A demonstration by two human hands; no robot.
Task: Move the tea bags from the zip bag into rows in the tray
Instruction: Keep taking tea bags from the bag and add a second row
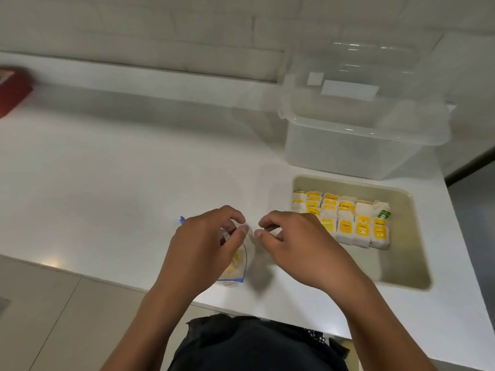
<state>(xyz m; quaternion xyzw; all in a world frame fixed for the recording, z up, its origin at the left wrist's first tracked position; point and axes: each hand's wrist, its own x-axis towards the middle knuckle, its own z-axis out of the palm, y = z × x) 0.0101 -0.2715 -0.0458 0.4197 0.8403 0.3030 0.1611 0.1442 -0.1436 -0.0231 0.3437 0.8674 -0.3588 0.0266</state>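
A clear zip bag with blue edges lies near the counter's front edge, with a few yellow tea bags showing inside it. My left hand lies over the bag and pinches its plastic between thumb and forefinger. My right hand is just to the right, its thumb and forefinger pinching the faint clear plastic at the bag's mouth. The beige tray stands at the right. It holds several rows of white-and-yellow tea bags and one green-labelled tea bag at the far right.
A clear plastic container stands behind the tray, with its lid leaning behind it. A red object lies at the far left. The white counter's front edge runs just below my hands, and its right edge is beyond the tray.
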